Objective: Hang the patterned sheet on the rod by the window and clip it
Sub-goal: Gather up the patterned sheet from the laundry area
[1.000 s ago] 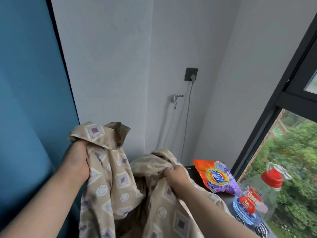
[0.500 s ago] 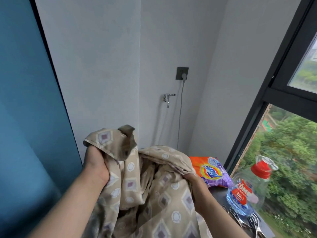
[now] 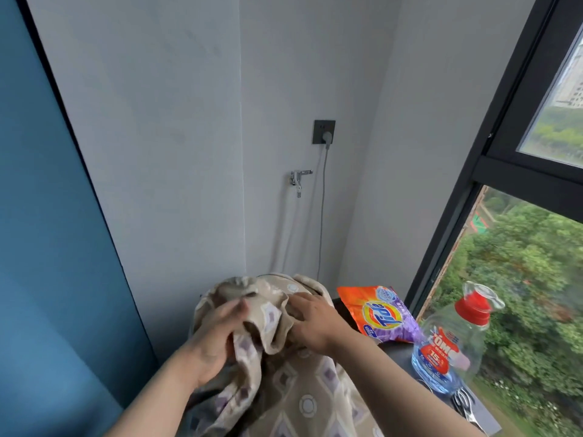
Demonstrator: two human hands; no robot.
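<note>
- Two hands work one bundle: the patterned sheet point(image 3: 303, 402), a soft beige cloth printed with purple diamonds and white rings, is bunched in loose folds and hangs down out of the bottom of the view, just left of the detergent bag point(image 3: 380, 312). No long axis can be read from it while it is crumpled.
- No rod shows anywhere; the window frame point(image 3: 467, 197) rises above and to the right of the detergent bag, so by my judgement the sheet must go up and to the right from where it is held.
- Right hand point(image 3: 312, 323) lies just left of the detergent bag, nearer the window, its fingers point(image 3: 296, 305) spread and pressing on a fold. I cannot tell whether the thumb pinches cloth beneath.
- Left hand point(image 3: 214, 339) is farther left of the bag and blurred; its fingers curl round a wad of the sheet, holding it.
- Detergent bag itself is glossy orange and purple plastic, lying on a dark table point(image 3: 400, 350).
- Clear bottle point(image 3: 454, 345), red-capped with blue liquid low inside, stands just right of the bag.
- Metal clips point(image 3: 465, 405) lie on the table below and right of the bag, near the bottle.
</note>
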